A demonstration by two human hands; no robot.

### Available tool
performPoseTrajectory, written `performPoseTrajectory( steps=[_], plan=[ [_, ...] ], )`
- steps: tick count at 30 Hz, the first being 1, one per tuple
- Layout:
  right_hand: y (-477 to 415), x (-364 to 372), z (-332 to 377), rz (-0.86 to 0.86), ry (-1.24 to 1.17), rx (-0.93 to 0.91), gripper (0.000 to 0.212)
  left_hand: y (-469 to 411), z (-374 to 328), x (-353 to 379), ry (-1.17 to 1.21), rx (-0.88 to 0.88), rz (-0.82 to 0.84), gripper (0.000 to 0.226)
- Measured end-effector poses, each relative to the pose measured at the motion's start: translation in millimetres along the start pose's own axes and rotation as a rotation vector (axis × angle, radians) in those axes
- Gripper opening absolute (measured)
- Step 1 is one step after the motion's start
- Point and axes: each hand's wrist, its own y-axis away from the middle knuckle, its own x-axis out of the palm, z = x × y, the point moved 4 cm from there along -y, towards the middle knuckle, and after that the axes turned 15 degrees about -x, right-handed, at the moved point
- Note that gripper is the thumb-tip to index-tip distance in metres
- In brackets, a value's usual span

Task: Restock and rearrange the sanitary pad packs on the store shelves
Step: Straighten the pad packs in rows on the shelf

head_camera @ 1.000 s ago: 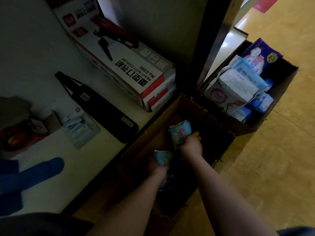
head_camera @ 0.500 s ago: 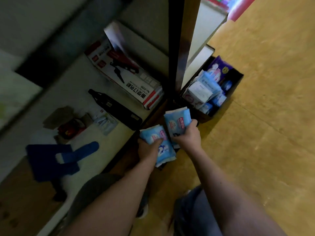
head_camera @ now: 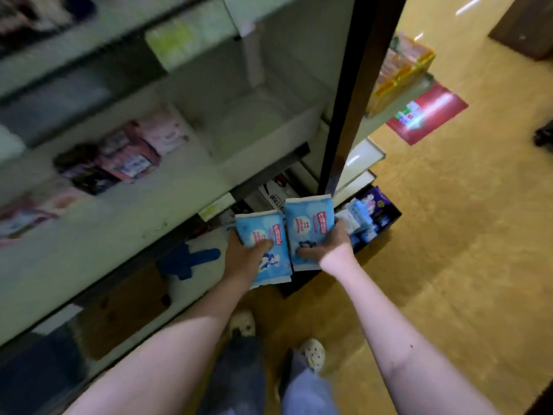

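Head view, centre of frame: left grip (head_camera: 245, 254) curled round a blue pack (head_camera: 254, 230), thumb across its front; right grip (head_camera: 333, 244) curled round a second pack (head_camera: 308, 223), edges of the two meeting. Just right of these, a dark box (head_camera: 392, 215) on the floor (head_camera: 463, 250), filled with more packs (head_camera: 357, 215). Blurred shelves (head_camera: 134, 211) across the left half, pink and dark packs (head_camera: 128, 158) at middle left.

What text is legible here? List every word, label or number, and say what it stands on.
"七度空间", seemingly: red label, right blue pack, held by right hand.
Same label, blurrier: left blue pack, held by left hand.
Pink shelf packs, box below, red floor sign: too blurred to read.
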Motion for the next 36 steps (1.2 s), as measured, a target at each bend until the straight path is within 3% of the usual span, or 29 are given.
performPoseTrajectory(
  steps=[6,10,13,17,20,21,24,32,34,36],
  plan=[
    [44,7,87,0.095,0.084,-0.229,0.076,70,-54,-58,0.071,0.174,-0.006,0.044],
    [70,28,126,0.190,0.065,-0.282,0.076,105,-75,-105,0.083,0.289,0.018,0.043],
    [94,50,152,0.195,-0.012,-0.327,0.094,130,-81,-143,0.115,0.353,-0.001,0.041],
    [151,99,187,0.166,-0.222,-0.352,0.058,171,-64,-214,0.134,0.278,0.055,0.063],
    [196,143,210,0.206,-0.291,-0.402,0.031,209,-48,-281,0.202,0.348,0.016,0.032],
    [213,159,219,0.229,-0.291,-0.420,0.025,222,-43,-305,0.235,0.400,-0.006,0.038],
    [269,214,249,0.325,-0.285,-0.498,0.033,272,-23,-380,0.294,0.549,-0.084,0.068],
    [405,331,315,0.585,-0.277,-0.710,0.072,377,31,-540,0.397,0.742,-0.285,0.047],
    [433,355,324,0.633,-0.288,-0.744,0.054,395,48,-569,0.431,0.765,-0.312,0.041],
    [457,379,329,0.677,-0.302,-0.749,0.035,410,64,-597,0.477,0.773,-0.351,0.050]
  ],
)
